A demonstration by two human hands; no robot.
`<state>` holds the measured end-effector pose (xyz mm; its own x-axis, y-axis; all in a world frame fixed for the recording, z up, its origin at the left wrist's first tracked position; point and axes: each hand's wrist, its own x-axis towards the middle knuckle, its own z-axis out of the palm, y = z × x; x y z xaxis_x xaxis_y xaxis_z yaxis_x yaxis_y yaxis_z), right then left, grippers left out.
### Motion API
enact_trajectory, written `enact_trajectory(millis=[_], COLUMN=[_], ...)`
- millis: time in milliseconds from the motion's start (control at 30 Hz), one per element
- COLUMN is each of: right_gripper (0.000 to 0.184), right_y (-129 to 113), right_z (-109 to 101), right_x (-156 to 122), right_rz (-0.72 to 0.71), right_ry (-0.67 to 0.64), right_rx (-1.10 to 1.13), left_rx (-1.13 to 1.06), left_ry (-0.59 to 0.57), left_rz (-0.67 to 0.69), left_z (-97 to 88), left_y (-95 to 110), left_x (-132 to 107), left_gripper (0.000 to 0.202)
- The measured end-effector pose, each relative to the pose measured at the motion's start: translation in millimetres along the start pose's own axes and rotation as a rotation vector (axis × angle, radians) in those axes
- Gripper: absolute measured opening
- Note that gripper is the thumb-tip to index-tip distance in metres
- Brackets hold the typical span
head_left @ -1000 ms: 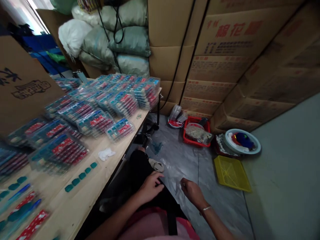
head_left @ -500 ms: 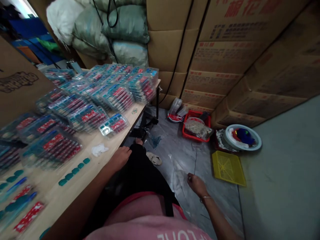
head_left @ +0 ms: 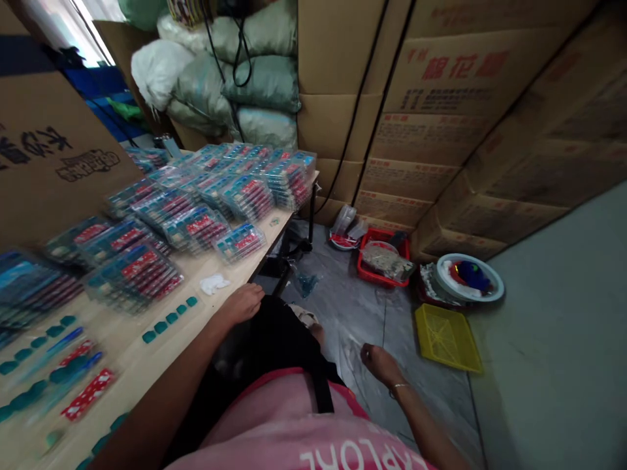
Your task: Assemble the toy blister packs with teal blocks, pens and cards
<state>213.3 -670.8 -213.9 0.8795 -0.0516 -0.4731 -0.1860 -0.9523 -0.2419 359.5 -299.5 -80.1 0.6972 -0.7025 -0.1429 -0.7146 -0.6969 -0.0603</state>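
My left hand (head_left: 240, 305) lies open at the front edge of the wooden table (head_left: 147, 418), holding nothing. The nearest things to it are a crumpled white cloth (head_left: 214, 284) and a row of small teal pieces (head_left: 170, 318). Stacked clear blister packs with red and blue cards (head_left: 245, 199) cover the table's far part. Blue pens and red cards (head_left: 88, 393) lie at the near left. Over the grey floor, my right hand (head_left: 379, 365) wears a thin bracelet. Its fingers pinch the edge of a clear plastic bag (head_left: 351, 356).
Tall stacked cardboard cartons (head_left: 431, 130) form the back wall, with full sacks (head_left: 259, 85) to their left. On the floor stand a red basket (head_left: 383, 258), a white basin (head_left: 470, 277) and a yellow plastic tray (head_left: 448, 338). A grey wall (head_left: 553, 326) bounds the right.
My left hand has moved from over my lap to the table edge. My right hand stays over the floor by the plastic. The view has tilted slightly and shifted.
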Motion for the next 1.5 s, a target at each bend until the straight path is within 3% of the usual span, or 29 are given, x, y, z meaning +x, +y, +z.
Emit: enact_trajectory(millis=[200,433,800,1067,1200,1367,1500], right_gripper=[0.025,0.025,0.022,0.017,0.017,0.018,0.022], right_y=[-12,-9,40,72,95,110,113], right_z=[-5,-8,-32,-8,-9,-23,-11], right_x=[5,9,7,-15,-25,-7,4], right_rz=[-0.040,-0.037,0.081,0.091,0.149,0.194,0.206], right_ry=[0.017,0.031,0.123,0.090,0.086,0.119,0.129], right_rx=[-0.014,-0.029,0.008,0.147,0.207,0.247,0.299], left_rx=[-0.012,-0.010,0.019,0.056,0.098,0.116,0.118], left_ry=[0.030,0.063,0.028,-0.049,-0.063,-0.079,-0.082], left_rz=[-0.012,-0.016,-0.048,-0.064,-0.070,-0.076,-0.072], left_z=[1.5,6.3,12.1,0.2,-2.7,-3.8,-2.1], left_y=[1,-1,-2,4,6,6,2], left_x=[-3,-3,2,4,5,10,9], left_gripper=[0.017,0.017,0.020,0.018,0.022,0.028,0.030])
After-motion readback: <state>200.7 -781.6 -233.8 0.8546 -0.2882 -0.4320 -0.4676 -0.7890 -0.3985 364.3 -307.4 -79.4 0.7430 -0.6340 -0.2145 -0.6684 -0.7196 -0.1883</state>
